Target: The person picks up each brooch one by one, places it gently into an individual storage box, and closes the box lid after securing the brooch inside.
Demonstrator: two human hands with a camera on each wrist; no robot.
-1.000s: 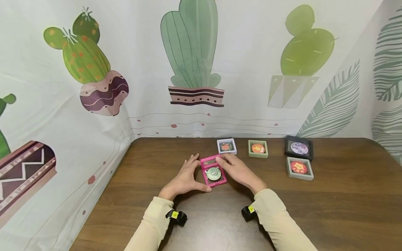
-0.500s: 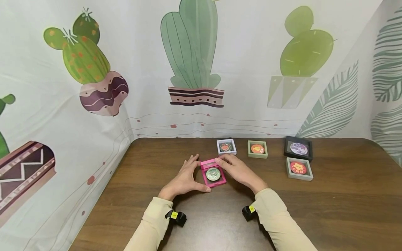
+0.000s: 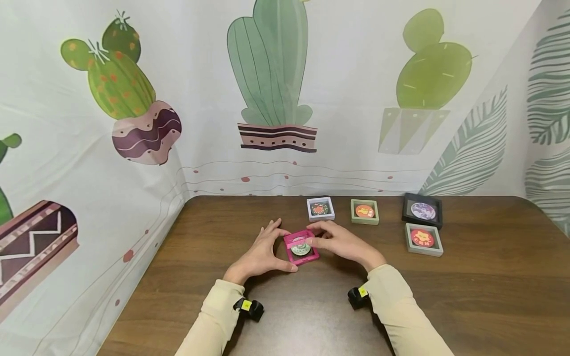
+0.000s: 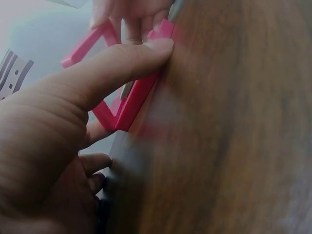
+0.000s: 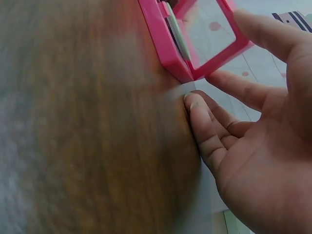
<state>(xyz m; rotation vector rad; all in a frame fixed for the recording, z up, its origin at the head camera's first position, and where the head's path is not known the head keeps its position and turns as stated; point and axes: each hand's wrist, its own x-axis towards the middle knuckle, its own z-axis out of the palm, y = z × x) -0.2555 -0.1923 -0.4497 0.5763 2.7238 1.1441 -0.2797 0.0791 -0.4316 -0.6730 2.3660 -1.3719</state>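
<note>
A small pink display case [image 3: 308,259] lies on the table with its hinged frame lid [image 5: 222,63] tilted partly open. Inside rests a round pale green badge [image 3: 301,250], its rim visible edge-on in the right wrist view. My left hand [image 3: 258,253] holds the base, thumb along the near edge and fingers at the far side. With its thumb on the lid's raised edge and forefinger behind the case, my right hand [image 3: 345,243] grips the lid. That hand's other fingers are bent against the table.
Behind the hands sits a white case [image 3: 320,217] with a badge. Farther right are a green case [image 3: 365,221], a black case [image 3: 438,212] and a grey case [image 3: 425,249], the last two touching or nearly so. A cactus-print cloth [image 3: 356,173] hangs along the table's back.
The lid has swung down toward the base and now partly covers the badge. My right hand has followed it, moving slightly nearer and rightward at the wrist. The left hand stays put.
</note>
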